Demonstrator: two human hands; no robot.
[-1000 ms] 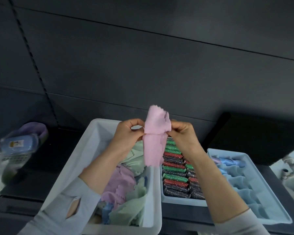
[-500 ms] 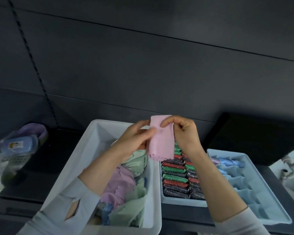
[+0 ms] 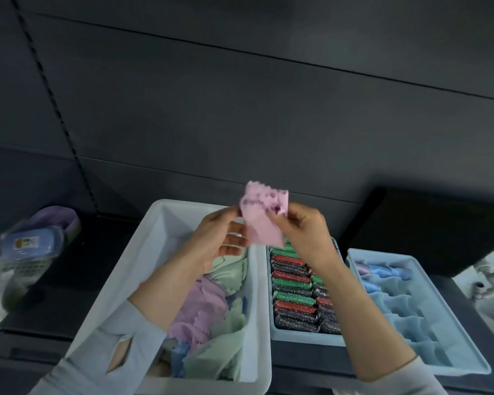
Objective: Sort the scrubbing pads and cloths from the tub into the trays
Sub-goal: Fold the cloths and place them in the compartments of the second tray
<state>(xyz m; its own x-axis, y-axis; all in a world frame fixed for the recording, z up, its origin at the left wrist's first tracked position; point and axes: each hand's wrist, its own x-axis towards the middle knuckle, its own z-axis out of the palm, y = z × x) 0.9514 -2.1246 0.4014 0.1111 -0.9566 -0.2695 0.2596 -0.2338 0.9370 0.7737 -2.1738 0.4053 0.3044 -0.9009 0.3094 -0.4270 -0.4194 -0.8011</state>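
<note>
Right, I'm holding the pink cloth up in the air above the far end of the white tub, folded into a small packet with its scalloped edge on top. My right hand pinches the cloth's right side between thumb and curled fingers. My left hand touches the cloth's left edge with fingers loosely spread; I cannot tell whether it actually grips the fabric. Inside the tub, under my left forearm, lie loose cloths in green, lilac and blue. Just right of the tub sits the tray of scrubbing pads, packed in red, green and dark rows. Further right of the tub, beyond that tray, the blue divided tray holds folded blue cloths in its far compartments.
</note>
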